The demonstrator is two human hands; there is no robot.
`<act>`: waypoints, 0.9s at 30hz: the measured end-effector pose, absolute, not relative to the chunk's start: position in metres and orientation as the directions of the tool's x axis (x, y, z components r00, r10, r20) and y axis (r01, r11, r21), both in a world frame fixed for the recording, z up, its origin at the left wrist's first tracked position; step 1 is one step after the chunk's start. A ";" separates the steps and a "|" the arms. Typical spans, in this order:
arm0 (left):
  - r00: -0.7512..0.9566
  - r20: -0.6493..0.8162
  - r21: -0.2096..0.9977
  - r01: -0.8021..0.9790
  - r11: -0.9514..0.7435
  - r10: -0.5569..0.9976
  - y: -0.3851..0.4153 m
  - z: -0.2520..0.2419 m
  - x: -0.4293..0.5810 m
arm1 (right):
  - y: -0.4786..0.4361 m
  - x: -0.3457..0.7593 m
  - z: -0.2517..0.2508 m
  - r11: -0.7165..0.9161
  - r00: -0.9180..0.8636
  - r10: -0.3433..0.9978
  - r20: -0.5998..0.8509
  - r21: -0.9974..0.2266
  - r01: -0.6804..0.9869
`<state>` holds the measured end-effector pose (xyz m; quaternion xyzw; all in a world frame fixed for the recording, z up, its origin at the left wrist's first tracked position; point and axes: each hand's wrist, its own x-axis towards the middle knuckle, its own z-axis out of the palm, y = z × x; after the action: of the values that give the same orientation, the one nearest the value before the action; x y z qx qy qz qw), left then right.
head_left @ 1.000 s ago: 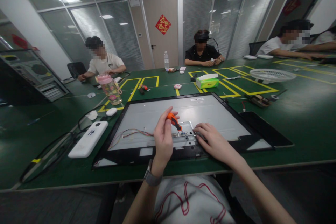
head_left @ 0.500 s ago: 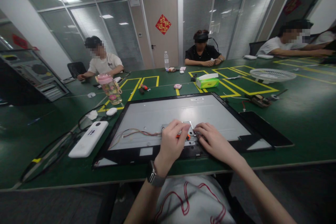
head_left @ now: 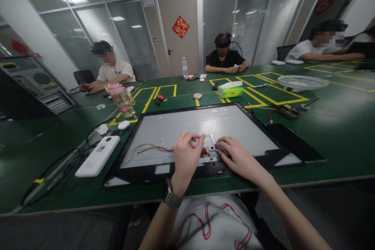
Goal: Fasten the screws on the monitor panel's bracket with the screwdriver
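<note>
Clearly, two bare hands worked over one rectangular panel, a smooth pale sheet [head_left: 175, 123] framed in black, near the front edge of the green table [head_left: 342, 160]. One screwdriver [head_left: 206, 151], its handle orange and black, lay low beside the left hand [head_left: 189, 154], over a small metal bracket [head_left: 211, 140] toward the panel's near edge. The left fingers were bent, thumb and forefinger tips close; whether they gripped the handle could not be told. The right hand [head_left: 238, 158] rested at the bracket's right side, fingers curled close together, their tips too hidden to show any pinch. One bundle of thin wires [head_left: 154, 146] ran from the left hand toward the panel's left edge.

Off that edge lay one oblong white device [head_left: 98, 156] marked 14; off the right edge, one flat black slab [head_left: 295, 142]. Two bottles stood on the surface: a pink-lidded tumbler [head_left: 123, 99] holding pale yellowish liquid beyond the panel's far-left corner, and a clear plastic one [head_left: 184, 67] near the table's far edge. One green soft pack [head_left: 231, 91] held white tissue; one round white slatted basket [head_left: 303, 82] sat farther right.
</note>
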<state>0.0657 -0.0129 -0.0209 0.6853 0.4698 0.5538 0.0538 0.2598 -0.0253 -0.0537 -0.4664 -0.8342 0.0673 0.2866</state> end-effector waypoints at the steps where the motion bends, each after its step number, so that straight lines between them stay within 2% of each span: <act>1: -0.090 0.686 0.642 0.543 -0.542 0.722 -0.013 -0.019 0.065 | -0.025 0.260 -0.053 0.556 -0.401 0.817 0.415 -0.383 0.738; 5: -0.177 0.602 0.775 0.366 -0.515 0.779 -0.013 -0.012 0.062 | -0.023 0.261 -0.051 0.548 -0.402 0.826 0.394 -0.396 0.737; 9: -0.149 0.530 0.843 0.193 -0.501 0.835 -0.015 -0.009 0.062 | -0.023 0.260 -0.048 0.543 -0.404 0.832 0.381 -0.408 0.734; 12: -0.031 0.423 0.906 0.033 -0.422 0.906 -0.016 -0.007 0.062 | -0.025 0.259 -0.046 0.532 -0.389 0.841 0.377 -0.440 0.723; 15: 0.167 0.360 0.933 -0.045 -0.358 0.918 -0.017 -0.005 0.060 | -0.027 0.259 -0.046 0.510 -0.356 0.854 0.378 -0.483 0.712; 18: 0.317 0.391 0.919 -0.081 -0.386 0.864 -0.019 -0.005 0.055 | -0.027 0.260 -0.046 0.507 -0.337 0.855 0.393 -0.505 0.699; 21: 0.392 0.453 0.890 -0.153 -0.429 0.801 -0.021 -0.008 0.053 | -0.027 0.261 -0.047 0.513 -0.333 0.851 0.405 -0.510 0.691; 25: 0.421 0.447 0.894 -0.240 -0.379 0.789 -0.021 -0.012 0.057 | -0.027 0.260 -0.045 0.512 -0.323 0.850 0.417 -0.505 0.695; 27: 0.368 0.449 0.891 -0.254 -0.377 0.814 -0.020 -0.014 0.061 | -0.027 0.259 -0.045 0.519 -0.335 0.844 0.420 -0.479 0.708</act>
<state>0.0606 -0.0200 -0.0138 0.6472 0.2163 0.5191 0.5147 0.2589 -0.0268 -0.0450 -0.4788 -0.8100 0.1056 0.3216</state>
